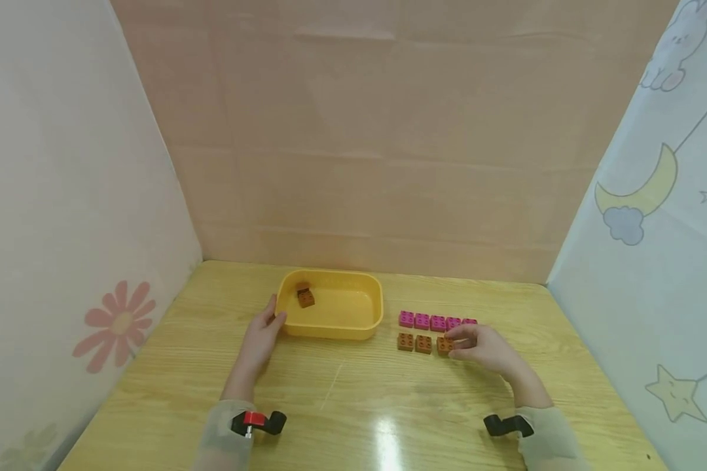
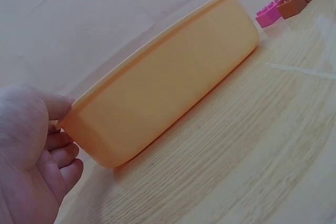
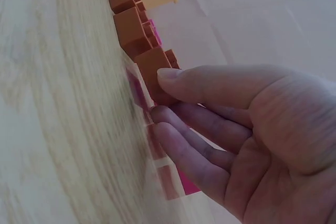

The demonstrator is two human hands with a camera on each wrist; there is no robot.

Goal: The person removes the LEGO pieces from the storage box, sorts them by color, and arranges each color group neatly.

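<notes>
My left hand (image 1: 263,330) holds the left end of a yellow plastic tray (image 1: 330,331), its thumb at the rim and its other fingers curled against the outside wall (image 2: 168,77). Inside the tray, near its left end, lie brown toy building bricks (image 1: 306,299). My right hand (image 1: 488,350) pinches a brown building brick (image 3: 155,72) between thumb and fingers, at the right end of a short brown row. Two more brown bricks (image 1: 406,341) stand to its left. Behind them runs a row of several magenta bricks (image 1: 422,321), the rightmost partly covered by the right hand.
Everything sits on a light wood-grain table (image 1: 353,399). A plain beige backdrop (image 1: 359,163) rises behind its far edge. Printed white panels stand at the left (image 1: 65,196) and right (image 1: 671,294). Each sleeve carries a black wrist mount (image 1: 508,426).
</notes>
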